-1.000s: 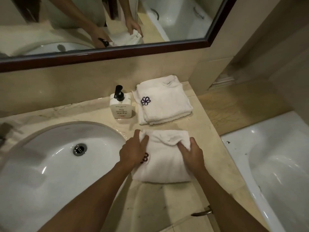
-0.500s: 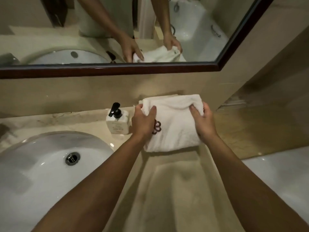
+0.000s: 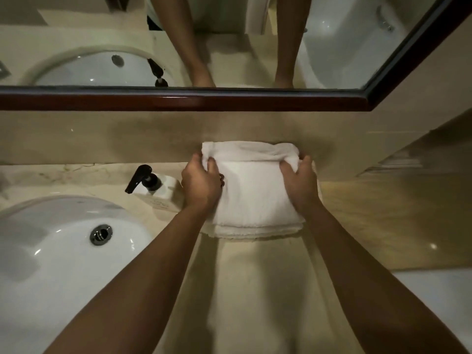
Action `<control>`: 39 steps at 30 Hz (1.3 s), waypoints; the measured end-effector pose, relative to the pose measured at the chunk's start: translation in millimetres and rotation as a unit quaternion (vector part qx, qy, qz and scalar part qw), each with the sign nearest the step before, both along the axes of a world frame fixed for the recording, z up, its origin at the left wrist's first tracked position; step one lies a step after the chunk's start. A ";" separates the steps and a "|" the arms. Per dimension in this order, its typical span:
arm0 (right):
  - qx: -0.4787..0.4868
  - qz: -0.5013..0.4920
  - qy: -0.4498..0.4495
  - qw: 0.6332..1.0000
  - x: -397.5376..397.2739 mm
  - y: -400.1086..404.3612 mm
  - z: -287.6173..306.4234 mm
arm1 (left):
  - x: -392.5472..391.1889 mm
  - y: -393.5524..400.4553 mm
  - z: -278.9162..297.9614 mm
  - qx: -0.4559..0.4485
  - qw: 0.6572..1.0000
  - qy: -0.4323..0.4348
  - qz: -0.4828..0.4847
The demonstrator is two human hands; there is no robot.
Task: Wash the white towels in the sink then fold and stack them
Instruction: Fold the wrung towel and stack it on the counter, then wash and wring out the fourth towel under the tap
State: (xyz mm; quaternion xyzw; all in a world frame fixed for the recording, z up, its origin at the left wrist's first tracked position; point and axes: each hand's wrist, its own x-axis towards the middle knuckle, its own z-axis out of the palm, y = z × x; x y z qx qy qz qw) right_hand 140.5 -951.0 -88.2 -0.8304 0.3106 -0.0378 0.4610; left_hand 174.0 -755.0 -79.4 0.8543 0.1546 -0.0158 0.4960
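Observation:
A folded white towel (image 3: 252,190) lies on top of another folded white towel (image 3: 252,232) at the back of the marble counter, against the wall. Only the lower towel's front edges show beneath it. My left hand (image 3: 201,183) grips the top towel's left edge, covering most of a dark embroidered flower. My right hand (image 3: 300,182) grips its right edge, fingers curled over the rolled far fold. The white sink (image 3: 51,251) with its metal drain (image 3: 101,234) is at the left.
A white soap dispenser (image 3: 158,192) with a black pump stands just left of the towels, close to my left hand. A dark-framed mirror (image 3: 178,100) hangs above. A white bathtub (image 3: 449,297) lies low at the right. Bare counter (image 3: 255,290) stretches toward me.
Both hands lifted the folded towel from the counter's front and carried it back onto the other folded towel by the wall. The camera tilted forward with them.

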 end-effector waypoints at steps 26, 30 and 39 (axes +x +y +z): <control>-0.068 0.040 -0.087 0.993 -141.1 401.5 50.0 | -133.6 300.8 36.7 -0.084 0.982 -0.078 -0.149; -0.038 0.119 -0.062 0.990 -122.6 521.3 52.4 | -124.9 425.5 42.7 -0.084 0.992 -0.069 -0.069; -0.004 0.292 -0.034 0.956 -76.9 703.9 44.8 | -119.8 626.7 35.6 -0.041 0.985 -0.082 0.145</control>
